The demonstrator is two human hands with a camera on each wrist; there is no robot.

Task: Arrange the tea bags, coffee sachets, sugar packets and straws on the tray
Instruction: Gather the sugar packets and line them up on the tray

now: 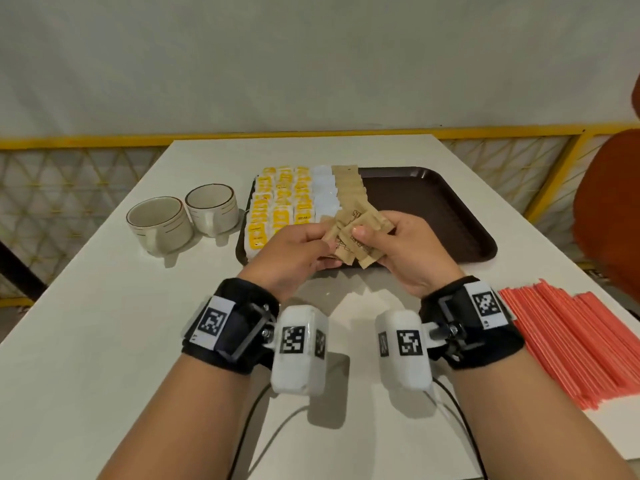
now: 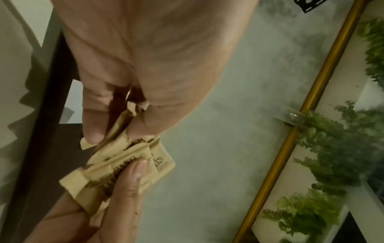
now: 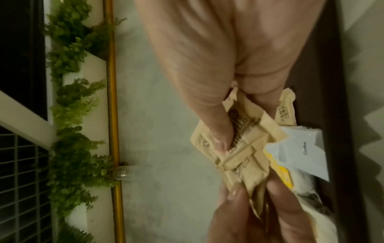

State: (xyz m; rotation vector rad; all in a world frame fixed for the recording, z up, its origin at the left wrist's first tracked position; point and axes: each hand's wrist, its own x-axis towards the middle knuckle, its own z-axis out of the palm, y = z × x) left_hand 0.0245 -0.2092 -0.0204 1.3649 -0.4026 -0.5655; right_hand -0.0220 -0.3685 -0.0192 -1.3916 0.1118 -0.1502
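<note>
Both hands hold a bunch of brown sugar packets (image 1: 349, 237) just above the near edge of the dark brown tray (image 1: 436, 209). My left hand (image 1: 304, 247) pinches the bunch (image 2: 124, 164) from the left; my right hand (image 1: 388, 244) grips the bunch (image 3: 245, 148) with its thumb on top. On the tray's left part lie rows of yellow tea bags (image 1: 280, 202), a column of white sachets (image 1: 323, 192) and a column of brown packets (image 1: 349, 185). Red straws (image 1: 571, 344) lie in a pile on the table at the right.
Two beige cups (image 1: 159, 223) (image 1: 213, 207) stand left of the tray on the white table (image 1: 104, 306). An orange chair (image 1: 609, 209) is at the right edge. A yellow railing (image 1: 104, 140) runs behind the table. The tray's right half is bare.
</note>
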